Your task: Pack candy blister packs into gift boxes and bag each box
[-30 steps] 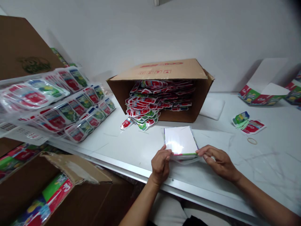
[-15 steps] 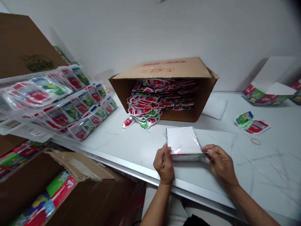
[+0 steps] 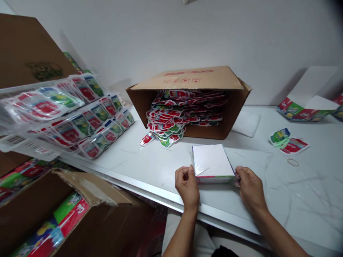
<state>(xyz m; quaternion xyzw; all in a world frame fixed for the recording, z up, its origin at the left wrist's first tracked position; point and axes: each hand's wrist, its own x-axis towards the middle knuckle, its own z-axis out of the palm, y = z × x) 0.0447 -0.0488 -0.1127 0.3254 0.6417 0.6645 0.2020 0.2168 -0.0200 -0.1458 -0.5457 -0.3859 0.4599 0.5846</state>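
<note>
A small flat box (image 3: 213, 160) with a plain white face up and a coloured edge lies on the table, wrapped in clear plastic film. At its near left corner, my left hand (image 3: 188, 187) is closed, thumb and fingers pinching the film. My right hand (image 3: 250, 187) pinches a gathered bit of the film (image 3: 237, 180) by the near right corner. Behind the box, a large cardboard carton (image 3: 187, 79) lies on its side, open toward me. Red and green drink-shaped pouches (image 3: 166, 123) fill it and spill from its mouth.
At left, a white plastic basket (image 3: 40, 150) holds bagged pouches, above an open carton (image 3: 107, 200) of printed boxes. To the right are loose pouches (image 3: 293, 145), a rubber band (image 3: 293, 162) and an open printed display box (image 3: 302, 110). A white pad (image 3: 246, 123) lies beside the large carton.
My right hand has drawn in slightly, its fingers now more closed at the film by the box's right corner. My left hand keeps its pinch. The view has shifted slightly.
</note>
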